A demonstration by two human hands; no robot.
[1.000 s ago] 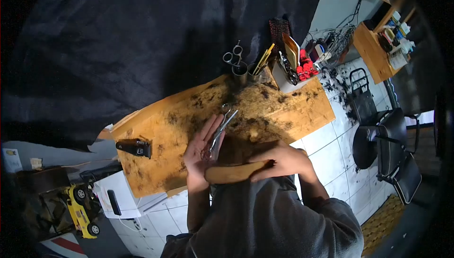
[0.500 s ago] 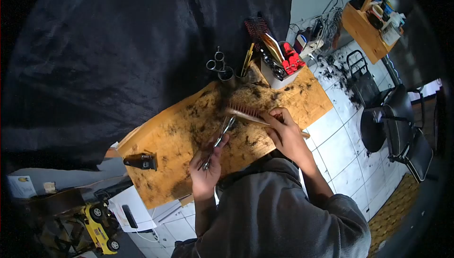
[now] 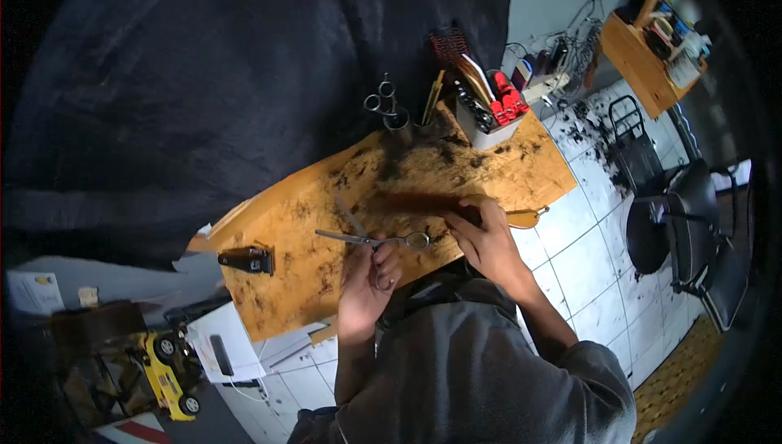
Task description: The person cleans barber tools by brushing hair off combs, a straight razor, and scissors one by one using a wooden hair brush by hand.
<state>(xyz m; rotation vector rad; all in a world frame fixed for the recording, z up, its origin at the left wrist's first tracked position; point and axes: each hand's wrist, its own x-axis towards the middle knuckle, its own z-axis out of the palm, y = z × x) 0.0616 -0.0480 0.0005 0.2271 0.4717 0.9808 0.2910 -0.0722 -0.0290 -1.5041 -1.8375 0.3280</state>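
Observation:
My left hand [image 3: 371,281] is closed around a pair of metal scissors [image 3: 358,239] with its fingers at the pivot and rings. The scissors' blades stand apart and point to the left, over the wooden tabletop [image 3: 301,297]. In my right hand [image 3: 493,244] is a wooden-handled brush [image 3: 528,217]; its head reaches left above the table and is smeared by motion. The brush and the scissors are close together, the brush a little farther from my body. Dark hair clippings [image 3: 391,167] are scattered across the tabletop.
A black hair clipper [image 3: 246,260] lies at the table's left end. At the back stand a cup with scissors [image 3: 397,118] and a box of red and black clips [image 3: 489,130]. A dark cloth [image 3: 204,77] hangs behind. A black chair [image 3: 692,216] is on the right.
The scissors have turned in my left hand: their blades, earlier close to the brush, now spread and point left. The brush has rolled, so its bristles no longer show clearly.

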